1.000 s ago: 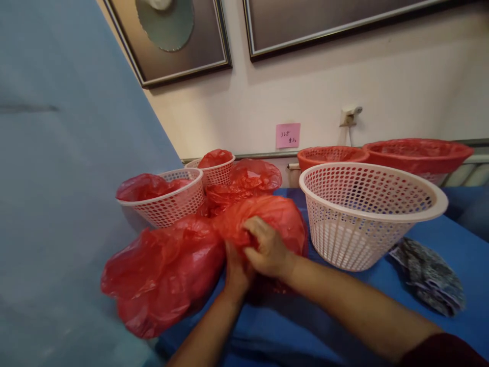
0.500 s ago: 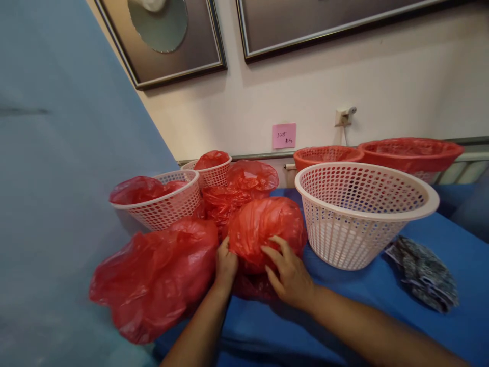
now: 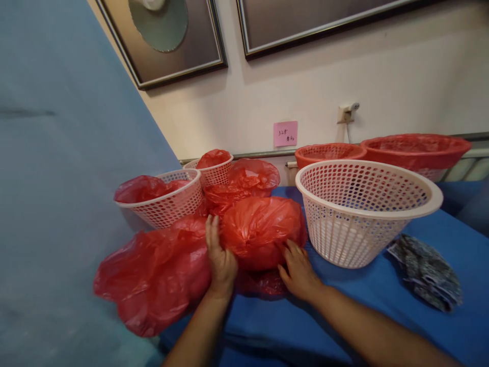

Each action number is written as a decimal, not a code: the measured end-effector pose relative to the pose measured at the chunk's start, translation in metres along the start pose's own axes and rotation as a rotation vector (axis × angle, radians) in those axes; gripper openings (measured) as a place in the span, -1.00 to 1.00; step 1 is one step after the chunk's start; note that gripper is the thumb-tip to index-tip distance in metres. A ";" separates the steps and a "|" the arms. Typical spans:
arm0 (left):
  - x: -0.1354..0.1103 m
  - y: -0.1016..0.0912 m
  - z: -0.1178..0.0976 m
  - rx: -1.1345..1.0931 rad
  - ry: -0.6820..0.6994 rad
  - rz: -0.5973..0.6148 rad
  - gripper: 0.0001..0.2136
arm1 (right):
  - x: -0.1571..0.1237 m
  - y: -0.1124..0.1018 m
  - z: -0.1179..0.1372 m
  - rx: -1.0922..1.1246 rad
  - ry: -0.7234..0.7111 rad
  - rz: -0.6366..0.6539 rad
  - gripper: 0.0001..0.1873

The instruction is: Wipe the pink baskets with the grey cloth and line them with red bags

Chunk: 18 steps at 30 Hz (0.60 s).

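A puffed red plastic bag [image 3: 263,229] lies on the blue table cover [image 3: 362,295] between my two hands. My left hand [image 3: 219,257] presses flat against its left side, fingers stretched upward. My right hand [image 3: 300,270] cups its lower right edge with fingers spread and tips under the bag. A larger crumpled red bag [image 3: 153,275] lies to the left, touching my left hand. A big empty white perforated basket [image 3: 362,209] stands just right of the held bag.
Two small white baskets lined with red bags [image 3: 162,196] [image 3: 212,168] and more red bags [image 3: 248,178] sit behind. An orange basket [image 3: 328,153] and a red-lined basket [image 3: 416,150] stand by the wall. A dark patterned cloth [image 3: 424,272] lies at right. A blue panel [image 3: 57,178] rises at left.
My hands have let go of the bag's gathered top and moved apart, down to its left and right sides. The bag has flattened and widened.
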State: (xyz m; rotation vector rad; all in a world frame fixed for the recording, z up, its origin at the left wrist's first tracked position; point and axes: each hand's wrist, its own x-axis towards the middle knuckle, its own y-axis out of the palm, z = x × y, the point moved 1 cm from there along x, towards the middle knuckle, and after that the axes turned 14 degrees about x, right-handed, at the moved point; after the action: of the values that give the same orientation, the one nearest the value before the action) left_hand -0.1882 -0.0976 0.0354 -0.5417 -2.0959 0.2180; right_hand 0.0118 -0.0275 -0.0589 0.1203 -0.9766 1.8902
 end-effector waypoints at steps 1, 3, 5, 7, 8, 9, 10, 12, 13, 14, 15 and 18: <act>-0.002 -0.001 -0.001 0.085 0.135 0.078 -0.58 | -0.001 -0.003 0.000 0.022 -0.044 -0.017 -0.45; -0.011 0.002 -0.003 0.227 0.329 0.386 -0.64 | -0.004 -0.012 0.004 0.086 -0.177 -0.101 -0.56; -0.022 0.008 -0.003 0.285 0.370 0.700 -0.61 | -0.004 -0.021 0.012 0.141 -0.316 -0.202 -0.58; -0.032 0.013 -0.006 0.291 0.332 0.842 -0.57 | 0.002 -0.026 0.022 0.133 -0.377 -0.236 -0.52; -0.035 0.014 -0.007 0.287 0.311 0.853 -0.58 | 0.007 -0.025 0.026 0.102 -0.364 -0.210 -0.47; -0.037 0.014 -0.009 0.283 0.295 0.852 -0.61 | 0.014 -0.023 0.029 0.061 -0.322 -0.156 -0.44; -0.036 0.013 -0.010 0.278 0.279 0.860 -0.65 | 0.021 -0.020 0.030 0.020 -0.254 -0.076 -0.42; -0.025 0.010 -0.013 0.266 0.243 0.870 -0.70 | 0.034 -0.011 0.027 -0.041 -0.086 0.134 -0.42; -0.016 0.008 -0.013 0.259 0.220 0.860 -0.70 | 0.038 -0.007 0.023 -0.056 -0.016 0.232 -0.41; -0.004 0.008 -0.014 0.254 0.192 0.833 -0.67 | 0.042 -0.003 0.018 -0.062 0.033 0.310 -0.39; 0.010 0.010 -0.014 0.251 0.156 0.786 -0.63 | 0.044 0.000 0.013 -0.064 0.063 0.362 -0.36; 0.058 0.027 -0.012 0.274 0.012 0.533 -0.64 | 0.046 0.003 0.002 -0.056 0.084 0.409 -0.28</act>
State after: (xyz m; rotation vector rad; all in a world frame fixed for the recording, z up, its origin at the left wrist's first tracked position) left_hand -0.1981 -0.0475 0.0763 -0.9194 -1.8311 0.7907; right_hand -0.0152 0.0028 -0.0378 -0.2054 -1.0534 2.2147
